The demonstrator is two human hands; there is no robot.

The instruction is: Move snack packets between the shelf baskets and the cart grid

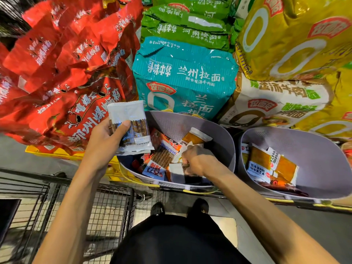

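My left hand (106, 141) holds up a small stack of white snack packets (131, 124) above the left edge of a grey basket (222, 141) on the shelf. Inside that basket my right hand (198, 159) is closed on another white packet (177, 172), among several mixed packets: orange-and-white ones, a brown cracker-like one (162, 157) and blue-red ones. A second grey basket (323, 162) to the right holds several orange-and-white packets (266, 161). The black wire cart grid (106, 210) is at the lower left, below my left arm.
Large noodle bags fill the shelf above: red ones (76, 73) at left, a teal one (184, 79) in the middle, green ones (182, 25) behind, yellow and cream ones (285, 54) at right. My black shoes (158, 208) and dark shorts show at the bottom.
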